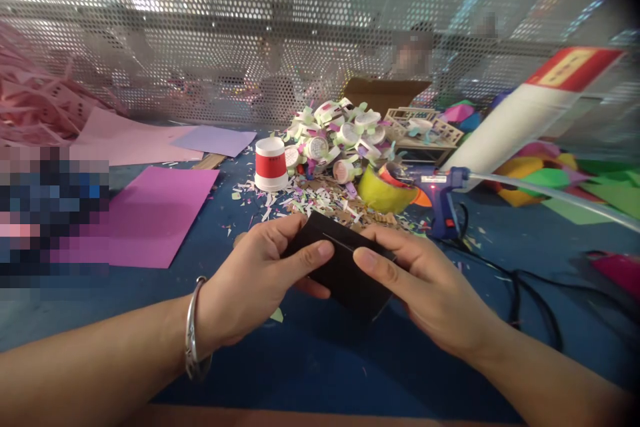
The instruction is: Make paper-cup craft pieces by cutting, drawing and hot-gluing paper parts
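Observation:
Between my two hands is a black folded paper or card piece, tilted above the blue table. My left hand, with a silver bangle at the wrist, grips its left side, thumb on top. At its right side my right hand pinches it in the same way. A thin pale line runs along a fold or edge near both thumbs. What the piece is for its underside does not show. Beyond the hands stand a red and white paper cup and a blue glue gun.
Paper scraps surround a heap of small white paper pieces. A yellow tape roll sits beside it. Purple sheets lie left. A white tube leans at right, near a black cable. Behind rises a perforated metal screen.

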A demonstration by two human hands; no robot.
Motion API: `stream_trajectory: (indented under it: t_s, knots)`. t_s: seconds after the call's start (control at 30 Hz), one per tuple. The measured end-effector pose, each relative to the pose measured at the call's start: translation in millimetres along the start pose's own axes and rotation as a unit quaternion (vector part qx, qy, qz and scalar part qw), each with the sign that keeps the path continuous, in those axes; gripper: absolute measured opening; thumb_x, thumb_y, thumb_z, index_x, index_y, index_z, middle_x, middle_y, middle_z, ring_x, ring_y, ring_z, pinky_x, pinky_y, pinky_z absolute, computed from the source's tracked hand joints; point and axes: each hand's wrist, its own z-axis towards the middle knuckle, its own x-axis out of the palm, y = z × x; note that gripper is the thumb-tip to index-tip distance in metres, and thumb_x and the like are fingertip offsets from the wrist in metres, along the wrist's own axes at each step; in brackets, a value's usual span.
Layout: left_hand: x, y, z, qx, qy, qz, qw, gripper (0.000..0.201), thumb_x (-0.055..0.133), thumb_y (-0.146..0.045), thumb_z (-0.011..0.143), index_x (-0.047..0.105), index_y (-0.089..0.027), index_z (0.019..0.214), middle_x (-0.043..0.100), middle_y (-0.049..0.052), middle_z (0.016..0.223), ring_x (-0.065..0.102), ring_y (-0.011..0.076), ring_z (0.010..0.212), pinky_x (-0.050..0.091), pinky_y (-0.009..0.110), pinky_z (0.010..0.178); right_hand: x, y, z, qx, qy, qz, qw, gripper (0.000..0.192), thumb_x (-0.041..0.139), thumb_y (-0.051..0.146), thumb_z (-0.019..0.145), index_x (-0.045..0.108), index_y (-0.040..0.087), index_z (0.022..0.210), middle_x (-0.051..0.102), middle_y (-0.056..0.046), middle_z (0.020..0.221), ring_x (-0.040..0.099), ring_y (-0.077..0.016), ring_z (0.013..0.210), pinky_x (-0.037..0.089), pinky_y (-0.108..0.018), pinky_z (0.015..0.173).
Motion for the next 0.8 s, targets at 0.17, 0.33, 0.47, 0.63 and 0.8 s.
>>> stream_trajectory:
  t_s: [0.17, 0.33, 0.47, 0.63, 0.8]
  knots:
    - [1.7, 0.3, -0.5, 0.001, 0.004, -0.007, 1.000, 0.025, 0.067, -0.029, 0.093, 0.071, -0.016, 0.114, 0.073, 0.007, 0.109, 0.065, 0.0162, 0.090, 0.060, 0.022, 0.068, 0.6, -0.7, -0.3, -0.001, -0.006, -0.003, 1.000, 0.034, 0.062, 0.053, 0.093, 0.060, 0.020, 0.083, 0.049, 0.001, 0.072, 0.044, -0.0110, 0.063, 0.037, -0.023, 0.054]
    - [3.9, -0.5, -3.4, -0.004, 0.003, -0.032, 0.999, 0.026, 0.068, -0.029, 0.092, 0.072, -0.017, 0.114, 0.074, 0.008, 0.108, 0.067, 0.0179, 0.091, 0.061, 0.024, 0.069, 1.3, 1.4, -2.0, -0.029, -0.011, -0.016, 0.999, 0.031, 0.062, 0.050, 0.094, 0.063, 0.020, 0.085, 0.051, 0.001, 0.073, 0.045, -0.0107, 0.064, 0.038, -0.023, 0.054]
    - [5.6, -0.9, -8.1, 0.010, -0.007, -0.046, 0.999, 0.024, 0.067, -0.032, 0.093, 0.073, -0.017, 0.110, 0.074, 0.008, 0.107, 0.068, 0.0191, 0.093, 0.061, 0.026, 0.072, 0.5, 4.0, -3.0, -0.075, -0.023, -0.043, 0.996, 0.027, 0.064, 0.044, 0.094, 0.064, 0.021, 0.081, 0.052, 0.002, 0.072, 0.045, -0.0098, 0.063, 0.037, -0.022, 0.055]
    - [4.6, -1.4, -11.5, 0.031, -0.017, -0.055, 0.998, 0.021, 0.067, -0.034, 0.093, 0.073, -0.019, 0.106, 0.074, 0.006, 0.102, 0.068, 0.0184, 0.092, 0.063, 0.027, 0.072, -0.1, 5.3, -3.2, -0.087, -0.036, -0.056, 0.994, 0.027, 0.063, 0.044, 0.095, 0.065, 0.021, 0.081, 0.053, 0.001, 0.075, 0.047, -0.0109, 0.067, 0.039, -0.023, 0.060]
    - [5.4, 0.5, -9.9, 0.018, -0.009, -0.042, 0.999, 0.022, 0.067, -0.033, 0.093, 0.073, -0.017, 0.107, 0.074, 0.007, 0.103, 0.069, 0.0180, 0.091, 0.062, 0.025, 0.070, 2.2, 4.5, -2.7, -0.061, -0.034, -0.030, 0.997, 0.029, 0.067, 0.048, 0.091, 0.065, 0.021, 0.082, 0.052, 0.001, 0.074, 0.047, -0.0122, 0.065, 0.039, -0.023, 0.057]
